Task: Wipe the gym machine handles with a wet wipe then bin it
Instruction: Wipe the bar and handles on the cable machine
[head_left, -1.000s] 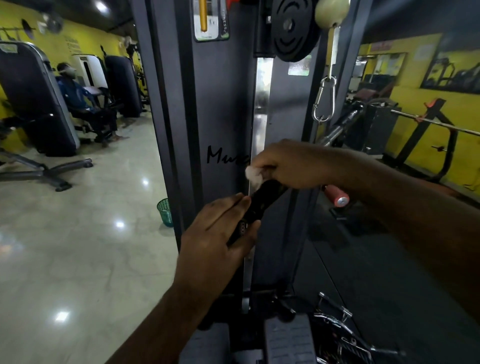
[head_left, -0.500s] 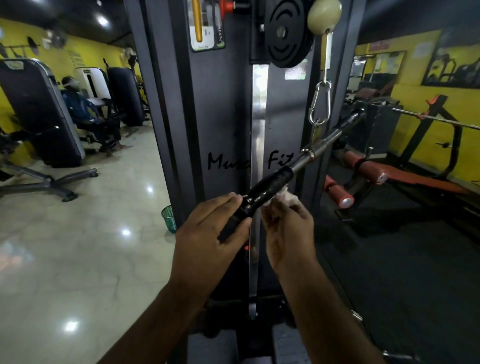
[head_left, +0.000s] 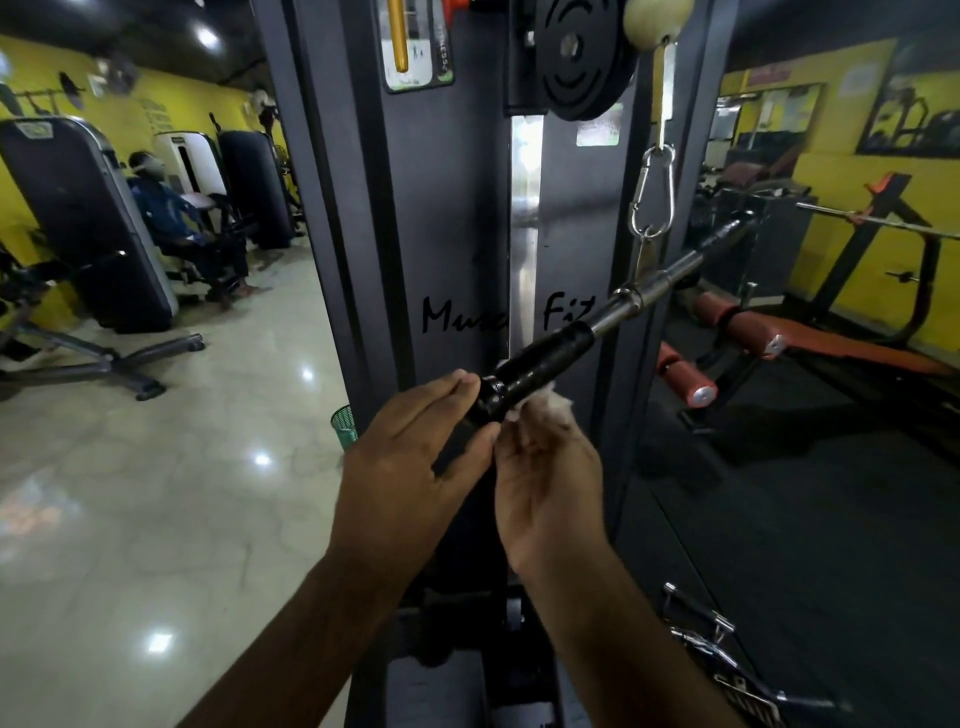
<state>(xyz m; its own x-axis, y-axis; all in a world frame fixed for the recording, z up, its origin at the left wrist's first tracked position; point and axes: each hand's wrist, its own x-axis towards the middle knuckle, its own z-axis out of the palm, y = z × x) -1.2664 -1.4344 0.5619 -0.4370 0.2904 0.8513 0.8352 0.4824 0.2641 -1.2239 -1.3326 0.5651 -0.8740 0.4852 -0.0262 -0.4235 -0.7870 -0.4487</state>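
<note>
While the left hand (head_left: 415, 467) pinches the end of the black grip (head_left: 540, 358) between fingertips and thumb, the right hand (head_left: 550, 483) bunches the wet wipe (head_left: 553, 402) against the grip's underside. Step: wiping, bin pending. Next, probably: sweep up toward the chrome bar (head_left: 654, 280), then bin (head_left: 344, 428), low left of the grip on the floor.

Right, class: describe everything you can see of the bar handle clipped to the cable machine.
The bar handle is a straight rod tilted up to the right. Its near end wears a glossy black grip with an end cap; the middle is bare chrome, the far end dark again. A link at mid-bar hangs from a silver carabiner. The left hand pinches the near end, and the right hand presses a white wet wipe against the grip's underside.
</note>
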